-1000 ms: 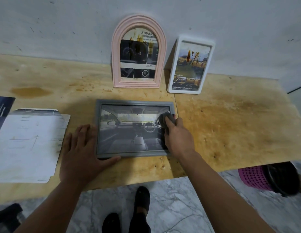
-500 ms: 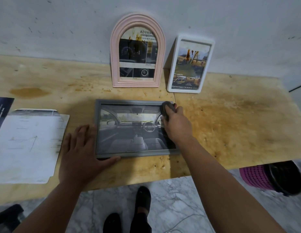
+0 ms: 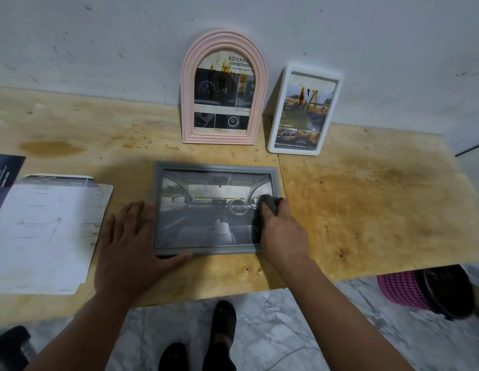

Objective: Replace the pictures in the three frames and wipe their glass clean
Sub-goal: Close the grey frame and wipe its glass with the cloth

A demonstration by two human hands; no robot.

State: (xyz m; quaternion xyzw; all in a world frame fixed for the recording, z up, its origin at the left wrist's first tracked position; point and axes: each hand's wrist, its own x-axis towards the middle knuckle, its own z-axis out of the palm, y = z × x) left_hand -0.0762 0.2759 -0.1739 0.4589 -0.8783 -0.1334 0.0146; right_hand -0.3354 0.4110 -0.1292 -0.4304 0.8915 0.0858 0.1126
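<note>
Grey cloth (image 3: pixel 267 203) is bunched under the curled fingers of the right hand (image 3: pixel 282 232), which grips it and presses it onto the glass at the right end of the grey frame (image 3: pixel 217 166). That frame lies flat on the wooden table (image 3: pixel 366 210), with a picture of a car interior (image 3: pixel 209 210) showing through the glass just left of the cloth. At the frame's far side from the grip, the left hand (image 3: pixel 131 245) rests open and flat on the table, fingers straight against the frame's left edge and the thumb along its near left corner, holding nothing.

Beyond the grip, toward the wall, 2 more frames stand leaning: a white frame (image 3: pixel 305 111) straight ahead of the right hand, and a pink arched frame (image 3: pixel 223 87) to its left. Both have brownish streaks on their glass. Further left than the open hand lies a stack of white papers (image 3: pixel 48 231), with a dark leaflet (image 3: pixel 4 175) at the table's edge past it. Below and right of the grip, on the marble floor, sits a pink basket (image 3: pixel 401 287).
</note>
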